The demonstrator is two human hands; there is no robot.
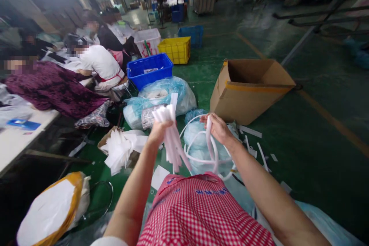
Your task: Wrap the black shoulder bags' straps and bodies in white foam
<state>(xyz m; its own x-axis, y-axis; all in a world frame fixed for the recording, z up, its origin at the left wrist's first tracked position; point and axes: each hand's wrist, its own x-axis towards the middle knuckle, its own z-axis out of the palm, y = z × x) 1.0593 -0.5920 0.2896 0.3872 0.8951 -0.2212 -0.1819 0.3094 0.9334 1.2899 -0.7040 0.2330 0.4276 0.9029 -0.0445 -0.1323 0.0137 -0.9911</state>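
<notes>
My left hand (160, 131) is closed round a bundle of white foam strips (173, 144), whose tops stick up above the fist while the long ends hang down. On the other side, my right hand (218, 127) grips a white foam tube (211, 148) that drops from the fingers and loops below. More coils of it curve between the two hands, over pale blue plastic bags (197, 138). What the strips are made of is not certain; they look soft and smooth.
An open cardboard box (248, 96) stands ahead on the right. Blue (150, 70) and yellow crates (175, 52) and a stuffed plastic bag (181, 94) lie ahead. White sheets (118, 150) fill a small box at left. Several people sit at a table (34, 130); scraps litter the floor.
</notes>
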